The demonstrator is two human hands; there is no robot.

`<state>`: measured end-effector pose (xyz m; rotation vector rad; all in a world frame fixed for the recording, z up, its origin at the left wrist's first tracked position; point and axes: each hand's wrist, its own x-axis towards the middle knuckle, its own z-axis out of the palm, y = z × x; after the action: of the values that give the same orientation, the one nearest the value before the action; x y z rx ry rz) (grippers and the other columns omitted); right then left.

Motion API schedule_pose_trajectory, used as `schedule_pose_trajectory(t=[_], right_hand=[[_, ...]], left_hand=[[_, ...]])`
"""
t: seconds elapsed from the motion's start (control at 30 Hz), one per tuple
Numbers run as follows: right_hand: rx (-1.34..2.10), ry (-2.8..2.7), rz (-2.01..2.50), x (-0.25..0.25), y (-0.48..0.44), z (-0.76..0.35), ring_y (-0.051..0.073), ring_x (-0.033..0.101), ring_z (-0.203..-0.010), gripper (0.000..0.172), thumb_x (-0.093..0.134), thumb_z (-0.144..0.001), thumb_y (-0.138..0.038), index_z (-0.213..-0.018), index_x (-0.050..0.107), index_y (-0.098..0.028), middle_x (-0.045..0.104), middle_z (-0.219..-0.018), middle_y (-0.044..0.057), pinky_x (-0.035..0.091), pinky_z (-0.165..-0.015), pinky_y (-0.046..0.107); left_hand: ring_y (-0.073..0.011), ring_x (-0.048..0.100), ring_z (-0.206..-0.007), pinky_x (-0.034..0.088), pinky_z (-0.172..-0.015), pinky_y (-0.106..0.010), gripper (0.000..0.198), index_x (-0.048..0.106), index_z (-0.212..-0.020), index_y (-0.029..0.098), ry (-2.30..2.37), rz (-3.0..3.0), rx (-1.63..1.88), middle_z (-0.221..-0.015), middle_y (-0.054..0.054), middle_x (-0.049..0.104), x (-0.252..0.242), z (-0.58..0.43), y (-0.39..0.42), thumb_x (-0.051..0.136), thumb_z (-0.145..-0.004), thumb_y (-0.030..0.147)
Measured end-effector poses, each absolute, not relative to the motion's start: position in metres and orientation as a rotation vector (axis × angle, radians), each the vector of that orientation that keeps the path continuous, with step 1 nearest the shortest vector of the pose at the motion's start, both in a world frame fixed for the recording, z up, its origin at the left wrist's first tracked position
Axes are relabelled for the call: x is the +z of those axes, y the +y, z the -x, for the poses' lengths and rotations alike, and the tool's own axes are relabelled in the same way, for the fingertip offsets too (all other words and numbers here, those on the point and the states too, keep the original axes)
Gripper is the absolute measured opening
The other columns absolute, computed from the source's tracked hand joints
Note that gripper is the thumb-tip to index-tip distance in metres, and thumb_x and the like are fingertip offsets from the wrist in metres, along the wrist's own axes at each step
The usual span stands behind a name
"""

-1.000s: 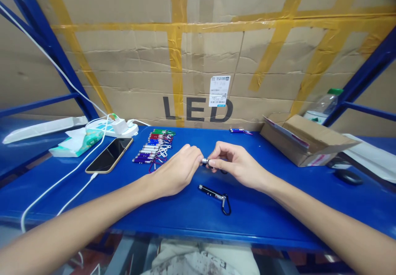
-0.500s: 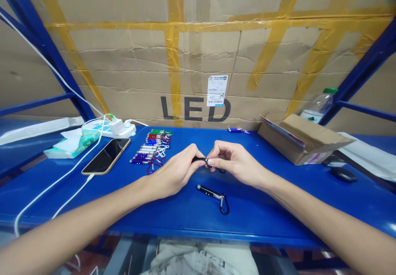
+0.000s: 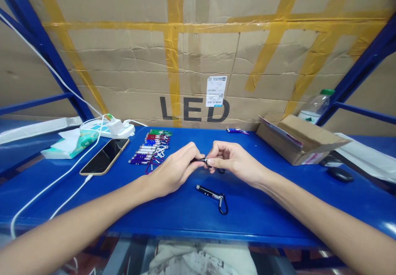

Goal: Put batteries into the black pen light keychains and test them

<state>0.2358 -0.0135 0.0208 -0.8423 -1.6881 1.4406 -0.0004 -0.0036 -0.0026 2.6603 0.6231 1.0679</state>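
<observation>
A small black keychain flashlight point(image 3: 200, 160) is held just above the blue table point(image 3: 266, 200), my left hand point(image 3: 175, 170) pinching its body and my right hand point(image 3: 233, 161) pinching its end; its black clip hangs under my right fingers. A second black flashlight with a carabiner point(image 3: 213, 197) lies on the table just in front of my hands. To the left, a row of several coloured keychain flashlights point(image 3: 151, 147) lies side by side. One blue flashlight point(image 3: 235, 131) lies alone near the back.
A phone point(image 3: 104, 156) on a white cable lies left, beside a tissue pack point(image 3: 69, 145) and a power strip point(image 3: 108, 128). An open cardboard box point(image 3: 298, 139), a bottle point(image 3: 315, 106) and a black mouse point(image 3: 340, 174) stand right. A large "LED" carton point(image 3: 198, 60) forms the back wall.
My left fingers have slid along the flashlight to meet my right fingertips, hiding the silver tip. Both hands stay in the same spot.
</observation>
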Motion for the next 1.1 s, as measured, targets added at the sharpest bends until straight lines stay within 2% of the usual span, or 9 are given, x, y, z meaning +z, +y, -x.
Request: schedule_pose_trajectory(t=[0.27,0.47,0.63,0.9,1.0,1.1], right_hand=[[1.355,-1.795,0.835,0.021,-0.011,-0.241,0.017,0.067,-0.075,0.041,0.087,-0.087,-0.052,-0.083,0.061,-0.02,0.074,-0.078,0.002,0.051,-0.071,0.031],[1.35,-1.926,0.836,0.016,-0.003,-0.25,0.014,0.06,-0.071,0.037,0.083,-0.091,-0.05,-0.102,0.063,-0.021,0.066,-0.081,-0.002,0.05,-0.068,0.029],[1.22,-2.101,0.884,0.017,0.003,-0.259,0.016,0.061,-0.076,0.031,0.076,-0.096,-0.049,-0.101,0.065,-0.02,0.068,-0.088,0.0,0.051,-0.072,0.03],[0.834,-2.475,1.001,0.023,0.0,-0.265,0.016,0.059,-0.072,0.008,0.07,-0.096,-0.027,-0.096,0.066,-0.02,0.07,-0.083,-0.001,0.043,-0.066,0.027],[0.77,-2.572,1.003,0.023,-0.001,-0.265,0.015,0.06,-0.071,0.003,0.069,-0.096,-0.021,-0.095,0.066,-0.021,0.072,-0.085,-0.001,0.041,-0.065,0.027],[0.659,-2.638,0.994,0.024,-0.001,-0.267,0.018,0.061,-0.078,0.003,0.069,-0.096,-0.019,-0.096,0.067,-0.022,0.073,-0.089,0.0,0.04,-0.07,0.029]], left_hand=[[-0.0192,0.064,-0.094,0.053,-0.086,-0.032,0.011,0.063,-0.112,0.019,0.66,-2.616,1.035,-0.102,-0.006,0.065,-0.001,0.001,0.0,0.057,-0.111,0.028],[-0.0209,0.067,-0.099,0.053,-0.09,-0.035,0.015,0.067,-0.115,0.02,0.762,-2.585,0.956,-0.105,-0.005,0.07,0.001,0.002,0.003,0.06,-0.109,0.032],[-0.0214,0.067,-0.099,0.053,-0.09,-0.035,0.02,0.069,-0.117,0.021,0.792,-2.635,0.849,-0.106,-0.006,0.07,-0.003,0.005,0.007,0.059,-0.109,0.037],[-0.0224,0.067,-0.104,0.053,-0.092,-0.035,0.019,0.072,-0.116,0.022,0.758,-2.707,0.636,-0.108,-0.006,0.073,-0.009,0.007,0.009,0.063,-0.108,0.036],[-0.0229,0.066,-0.105,0.053,-0.094,-0.036,0.019,0.073,-0.116,0.022,0.73,-2.74,0.593,-0.11,-0.007,0.074,-0.008,0.008,0.01,0.061,-0.109,0.035],[-0.0232,0.065,-0.103,0.052,-0.092,-0.036,0.02,0.073,-0.115,0.021,0.743,-2.77,0.584,-0.109,-0.007,0.073,-0.007,0.009,0.011,0.061,-0.108,0.036]])
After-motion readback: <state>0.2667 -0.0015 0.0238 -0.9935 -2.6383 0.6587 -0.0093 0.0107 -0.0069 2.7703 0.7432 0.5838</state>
